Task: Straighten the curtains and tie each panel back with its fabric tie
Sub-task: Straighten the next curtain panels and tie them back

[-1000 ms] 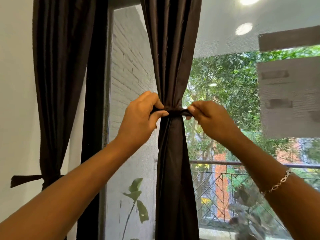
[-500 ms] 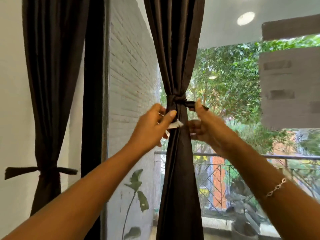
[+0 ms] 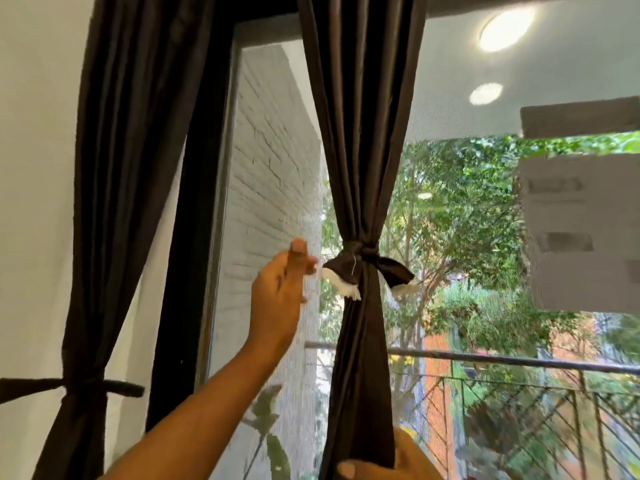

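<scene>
- Ctr curtain panel point(image 3: 360, 133): cinched mid-frame by knotted fabric tie point(image 3: 367, 263).
- L hand point(image 3: 280, 289): fingers loose, just beside tie's left end.
- R hand point(image 3: 391, 462): bottom ctr, part-hidden by panel, grips it.
- Far-left panel point(image 3: 114, 168): tied low; black window frame point(image 3: 194, 237) between.

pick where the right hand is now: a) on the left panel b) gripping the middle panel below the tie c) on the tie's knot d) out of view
b: the right hand holds the middle panel at the bottom of the view, well below the knotted tie.
</scene>
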